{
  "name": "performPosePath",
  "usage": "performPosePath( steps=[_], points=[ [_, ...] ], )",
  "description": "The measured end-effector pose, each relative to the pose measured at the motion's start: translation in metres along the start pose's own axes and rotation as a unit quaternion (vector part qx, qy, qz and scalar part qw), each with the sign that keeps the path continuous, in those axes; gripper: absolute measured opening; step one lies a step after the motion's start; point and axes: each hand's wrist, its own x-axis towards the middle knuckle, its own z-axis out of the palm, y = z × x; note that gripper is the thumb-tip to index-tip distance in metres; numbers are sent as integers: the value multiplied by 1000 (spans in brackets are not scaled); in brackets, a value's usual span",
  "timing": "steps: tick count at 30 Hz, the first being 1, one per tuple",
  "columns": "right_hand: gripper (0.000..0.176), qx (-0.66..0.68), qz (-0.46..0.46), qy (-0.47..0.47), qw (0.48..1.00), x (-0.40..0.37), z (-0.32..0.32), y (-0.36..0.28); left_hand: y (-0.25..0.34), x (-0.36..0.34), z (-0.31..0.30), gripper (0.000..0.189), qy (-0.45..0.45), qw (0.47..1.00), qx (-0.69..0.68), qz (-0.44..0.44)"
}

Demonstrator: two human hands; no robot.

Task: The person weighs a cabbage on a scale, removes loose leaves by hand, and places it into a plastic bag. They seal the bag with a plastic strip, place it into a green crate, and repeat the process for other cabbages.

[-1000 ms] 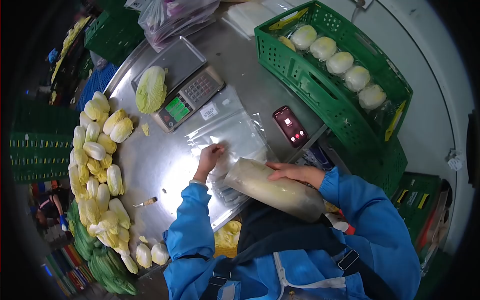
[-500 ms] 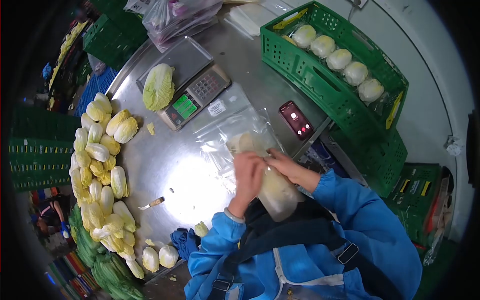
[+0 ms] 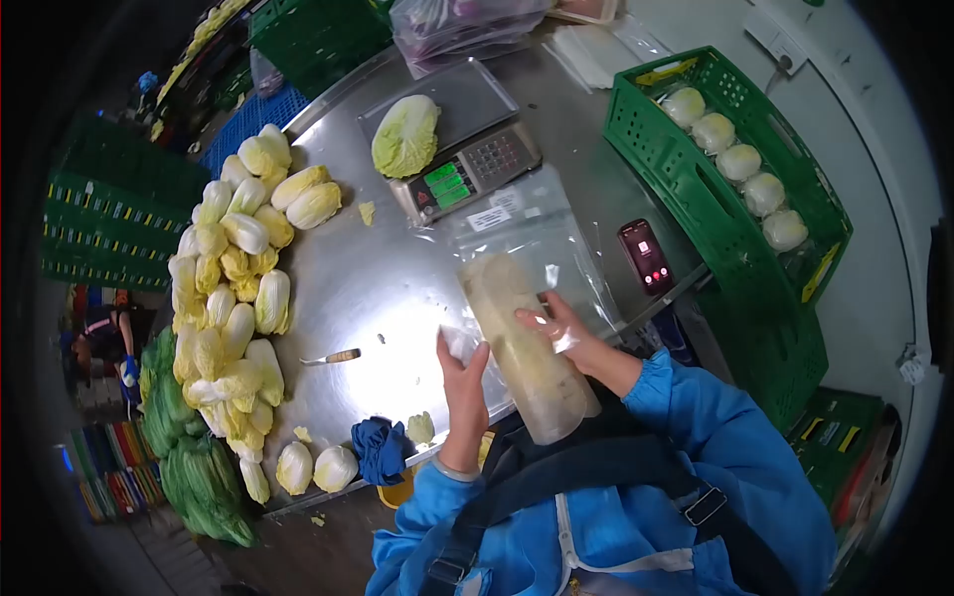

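Observation:
A long clear plastic bag with pale Chinese cabbage [image 3: 522,358] inside lies slantwise over the table's near edge, its lower end against my dark apron. My left hand [image 3: 463,392] is upright just left of it, thumb and index finger apart, with a thin flap of clear plastic [image 3: 458,343] beside the fingers. On the other side, my right hand [image 3: 561,333] rests at the bag with its fingers spread and fingertips on the film. Flat clear bags [image 3: 556,233] lie beyond the filled one.
Loose Chinese cabbages [image 3: 234,328] are heaped at left. One cabbage [image 3: 405,136] sits on the scale [image 3: 477,164]. A knife [image 3: 333,357], a blue cloth [image 3: 379,450] and a phone [image 3: 646,256] lie around. At right stands a green crate [image 3: 686,179] of bagged cabbages.
My hands, close together over the bag before, have moved apart, the left drawing away to its left side. The camera view has shifted, so the table appears further right.

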Motion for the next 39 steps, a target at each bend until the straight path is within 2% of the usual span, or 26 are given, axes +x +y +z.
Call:
performPosePath(
  steps=[1, 2, 3, 5, 8, 10, 13, 15, 16, 17, 19, 22, 25, 27, 28, 29, 31, 32, 34, 36, 38, 39],
  points=[
    [67, -41, 6, 10, 999, 0, 8, 6, -7, -2, -9, 57, -71, 963, -165, -202],
    [67, -82, 11, 20, 996, 1, 17, 10, -13, -14, -18, 56, -163, 909, -162, -348],
    [67, -122, 15, 31, 992, 1, 24, 12, -17, -33, -16, 58, -167, 880, -229, -380],
    [66, -120, 34, -1, 992, 2, 29, 19, -15, -66, -24, 56, -149, 876, -237, -393],
    [65, -138, 48, -71, 987, -3, 39, 26, -5, -90, -39, 51, -92, 904, -213, -360],
    [63, -108, 81, -134, 982, -14, 39, 32, -21, -77, -70, 50, -130, 911, -158, -358],
    [55, -101, 152, -141, 973, -25, 51, 40, -17, -73, -89, 44, -163, 933, -95, -307],
    [50, -229, 56, -188, 954, -35, 61, 18, -9, -72, -103, 39, -195, 936, -83, -281],
    [48, -289, 6, -209, 934, -44, 67, 3, -2, -72, -104, 35, -158, 942, -100, -278],
    [45, -356, -108, -193, 908, -52, 73, -3, -3, -70, -108, 35, -155, 943, -117, -269],
    [38, -471, -334, -151, 802, -66, 87, -19, -5, -61, -119, 34, -151, 945, -152, -246],
    [27, -571, -482, -125, 653, -92, 115, -57, -6, -57, -124, 30, -141, 935, -198, -257],
    [12, -707, -332, -241, 576, -75, 118, -21, -9, -56, -126, 30, -132, 926, -236, -265],
    [11, -701, -385, -217, 559, -82, 118, -48, -5, -53, -129, 31, -126, 922, -251, -265],
    [11, -609, -488, -189, 596, -97, 116, -90, -7, -47, -136, 32, -146, 916, -257, -272],
    [13, -533, -545, -143, 631, -111, 110, -125, -11, -46, -143, 34, -162, 907, -266, -285],
    [18, -309, -599, 43, 738, -141, 85, -158, -3, -48, -147, 31, -134, 909, -276, -283],
    [21, -247, -621, 95, 738, -142, 76, -164, -3, -48, -149, 31, -131, 905, -283, -288],
    [17, -461, -670, 147, 563, -117, 63, -170, -3, -46, -150, 30, -134, 902, -291, -290],
    [21, -596, -650, 81, 464, -58, 50, -137, -5, -48, -150, 29, -138, 901, -293, -290],
    [29, -714, -536, -32, 449, -13, 46, -98, -11, -51, -149, 29, -139, 906, -288, -276],
    [30, -717, -511, -73, 469, -4, 51, -75, -13, -51, -149, 29, -138, 911, -285, -264]
  ],
)
